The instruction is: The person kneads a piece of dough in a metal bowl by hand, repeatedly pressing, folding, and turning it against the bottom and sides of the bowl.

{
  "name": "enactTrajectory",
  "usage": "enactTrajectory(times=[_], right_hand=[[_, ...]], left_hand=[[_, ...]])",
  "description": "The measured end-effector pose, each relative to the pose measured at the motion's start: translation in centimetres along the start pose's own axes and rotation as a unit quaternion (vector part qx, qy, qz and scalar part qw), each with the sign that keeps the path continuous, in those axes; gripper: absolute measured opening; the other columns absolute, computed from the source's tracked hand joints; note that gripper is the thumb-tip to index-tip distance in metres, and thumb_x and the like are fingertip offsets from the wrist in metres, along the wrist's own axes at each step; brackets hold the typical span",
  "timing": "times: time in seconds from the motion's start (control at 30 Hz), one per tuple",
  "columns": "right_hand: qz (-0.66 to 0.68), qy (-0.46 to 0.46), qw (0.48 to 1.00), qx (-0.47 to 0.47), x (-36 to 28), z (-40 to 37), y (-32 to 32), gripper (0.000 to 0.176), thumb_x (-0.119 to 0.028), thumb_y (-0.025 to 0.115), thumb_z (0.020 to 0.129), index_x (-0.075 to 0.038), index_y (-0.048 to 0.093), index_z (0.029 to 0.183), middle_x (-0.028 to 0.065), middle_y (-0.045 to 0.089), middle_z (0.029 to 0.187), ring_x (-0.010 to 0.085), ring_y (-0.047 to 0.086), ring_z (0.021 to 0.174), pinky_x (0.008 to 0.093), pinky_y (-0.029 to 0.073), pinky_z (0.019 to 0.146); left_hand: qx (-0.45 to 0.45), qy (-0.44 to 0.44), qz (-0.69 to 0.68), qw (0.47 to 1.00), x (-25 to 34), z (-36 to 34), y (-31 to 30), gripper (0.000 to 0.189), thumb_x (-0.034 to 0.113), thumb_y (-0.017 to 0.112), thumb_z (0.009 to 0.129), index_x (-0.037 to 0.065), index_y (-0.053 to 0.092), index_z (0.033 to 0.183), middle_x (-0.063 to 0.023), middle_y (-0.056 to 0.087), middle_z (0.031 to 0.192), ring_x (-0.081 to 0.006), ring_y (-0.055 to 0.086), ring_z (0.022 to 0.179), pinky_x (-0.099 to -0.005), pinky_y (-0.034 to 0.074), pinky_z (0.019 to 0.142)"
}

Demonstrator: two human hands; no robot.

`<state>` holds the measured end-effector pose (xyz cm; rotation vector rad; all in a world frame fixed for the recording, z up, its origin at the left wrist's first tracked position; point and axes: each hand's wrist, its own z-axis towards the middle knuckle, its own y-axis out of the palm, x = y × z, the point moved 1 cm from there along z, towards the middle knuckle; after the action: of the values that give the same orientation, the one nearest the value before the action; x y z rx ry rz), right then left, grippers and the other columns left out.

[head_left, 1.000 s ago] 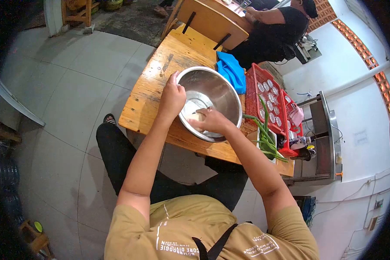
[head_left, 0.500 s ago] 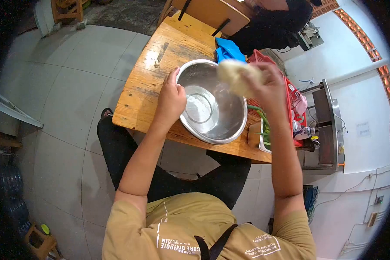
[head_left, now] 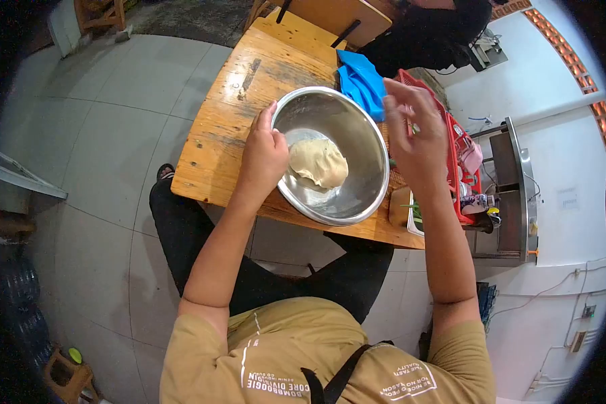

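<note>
A pale lump of dough (head_left: pixel 318 163) lies on the bottom of a wide steel mixing bowl (head_left: pixel 360 158), left of its middle. My left hand (head_left: pixel 263 149) grips the bowl's left rim, thumb at the edge and fingers along the outer side. Raised beyond the bowl's right rim is my right hand (head_left: pixel 416 131), with nothing in it. Its fingers are spread and slightly blurred. The bowl stands on a wooden table (head_left: pixel 212 145) near the front edge.
A blue plastic bag or cloth (head_left: pixel 361 82) lies behind the bowl. Red baskets (head_left: pixel 456 145) line the right side, with a tub of green vegetables (head_left: pixel 416 214) in front. Across the table sits another person in dark clothes (head_left: pixel 424 34). A metal stand (head_left: pixel 512 195) is at the right wall.
My right hand has let go of the dough, which now rests in the bowl. Its fingers have opened. The left hand keeps its place on the rim.
</note>
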<state>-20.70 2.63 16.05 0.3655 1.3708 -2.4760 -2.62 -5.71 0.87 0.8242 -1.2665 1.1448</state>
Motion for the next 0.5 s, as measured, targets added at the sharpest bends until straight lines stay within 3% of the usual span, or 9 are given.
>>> enactTrajectory(times=[0.03, 0.1, 0.13, 0.2, 0.3, 0.33, 0.37, 0.43, 0.5], right_hand=[[0.062, 0.103, 0.992, -0.047, 0.1, 0.1, 0.3, 0.041, -0.022, 0.076, 0.093, -0.002, 0.066, 0.128, 0.0186, 0.069, 0.116, 0.0321, 0.067, 0.105, 0.0423, 0.054, 0.092], [-0.027, 0.204, 0.95, -0.236, 2.0, -1.6, 3.2, 0.079, -0.053, 0.068, 0.096, 0.001, 0.046, 0.151, 0.0318, 0.054, 0.144, 0.0444, 0.057, 0.131, 0.0491, 0.046, 0.11], [-0.141, 0.188, 0.934, -0.268, 5.5, -3.8, 6.3, 0.097, -0.065, 0.066, 0.092, 0.003, 0.039, 0.154, 0.0369, 0.042, 0.153, 0.0503, 0.047, 0.139, 0.0494, 0.042, 0.114], [-0.16, 0.299, 0.885, -0.32, 4.9, -5.0, 9.8, 0.107, -0.073, 0.067, 0.086, 0.004, 0.038, 0.154, 0.0379, 0.045, 0.149, 0.0517, 0.053, 0.133, 0.0505, 0.048, 0.109], [-0.171, 0.212, 0.908, -0.319, 2.5, -5.6, 12.2, 0.108, -0.071, 0.072, 0.082, 0.002, 0.039, 0.155, 0.0341, 0.053, 0.139, 0.048, 0.06, 0.125, 0.048, 0.053, 0.101], [-0.174, 0.17, 0.921, -0.303, 2.0, -5.4, 12.2, 0.095, -0.059, 0.081, 0.08, -0.001, 0.049, 0.147, 0.0276, 0.059, 0.13, 0.0414, 0.064, 0.118, 0.0453, 0.057, 0.093], [-0.175, 0.172, 0.921, -0.301, 2.1, -5.4, 12.0, 0.095, -0.059, 0.081, 0.08, -0.001, 0.049, 0.147, 0.0276, 0.059, 0.13, 0.0414, 0.064, 0.118, 0.0453, 0.057, 0.093], [-0.096, 0.014, 0.937, -0.335, 2.1, -5.0, 11.6, 0.076, -0.046, 0.088, 0.077, -0.003, 0.058, 0.132, 0.0233, 0.059, 0.131, 0.039, 0.065, 0.118, 0.0457, 0.057, 0.091], [-0.096, -0.027, 0.945, -0.31, 2.1, -5.0, 11.3, 0.062, -0.033, 0.09, 0.078, -0.004, 0.059, 0.122, 0.0188, 0.064, 0.125, 0.031, 0.069, 0.111, 0.0418, 0.058, 0.089]], left_hand=[[-0.001, 0.003, 0.0, 1.0, -0.1, 0.0, 0.1, 0.051, 0.004, 0.044, 0.099, -0.008, 0.043, 0.148, -0.0325, 0.052, 0.144, -0.0429, 0.051, 0.137, -0.0448, 0.042, 0.115], [0.011, 0.014, -0.014, 1.0, -0.5, 0.1, 0.2, 0.05, 0.004, 0.044, 0.099, -0.007, 0.043, 0.149, -0.0323, 0.052, 0.145, -0.0432, 0.051, 0.137, -0.0454, 0.042, 0.116], [0.015, 0.014, -0.016, 1.0, -0.6, 0.1, 0.2, 0.05, 0.004, 0.044, 0.099, -0.007, 0.043, 0.149, -0.0323, 0.052, 0.145, -0.0432, 0.051, 0.137, -0.0454, 0.042, 0.116], [0.019, 0.017, -0.014, 1.0, -0.8, 0.1, 0.4, 0.05, 0.004, 0.044, 0.099, -0.006, 0.043, 0.148, -0.0318, 0.051, 0.145, -0.0428, 0.051, 0.138, -0.0458, 0.041, 0.116], [0.026, 0.012, -0.01, 1.0, -0.4, 0.0, 0.5, 0.05, 0.004, 0.044, 0.099, -0.006, 0.044, 0.148, -0.0317, 0.05, 0.146, -0.0426, 0.05, 0.138, -0.0454, 0.041, 0.116], [0.022, 0.011, -0.009, 1.0, -0.5, 0.0, 0.5, 0.05, 0.004, 0.044, 0.099, -0.006, 0.044, 0.148, -0.0317, 0.05, 0.146, -0.0426, 0.05, 0.138, -0.0454, 0.041, 0.116], [0.023, 0.01, -0.011, 1.0, -0.5, 0.1, 0.4, 0.05, 0.003, 0.043, 0.099, -0.006, 0.044, 0.148, -0.0314, 0.05, 0.146, -0.0425, 0.05, 0.138, -0.0453, 0.041, 0.116], [0.03, 0.013, -0.017, 0.999, -0.6, 0.4, 0.3, 0.05, 0.003, 0.043, 0.098, -0.006, 0.045, 0.148, -0.0311, 0.05, 0.146, -0.0424, 0.05, 0.138, -0.0451, 0.041, 0.116], [0.012, 0.038, 0.016, 0.999, -0.9, 0.4, 0.2, 0.05, 0.002, 0.043, 0.098, -0.007, 0.045, 0.147, -0.0306, 0.051, 0.146, -0.0425, 0.05, 0.137, -0.0451, 0.041, 0.116]])
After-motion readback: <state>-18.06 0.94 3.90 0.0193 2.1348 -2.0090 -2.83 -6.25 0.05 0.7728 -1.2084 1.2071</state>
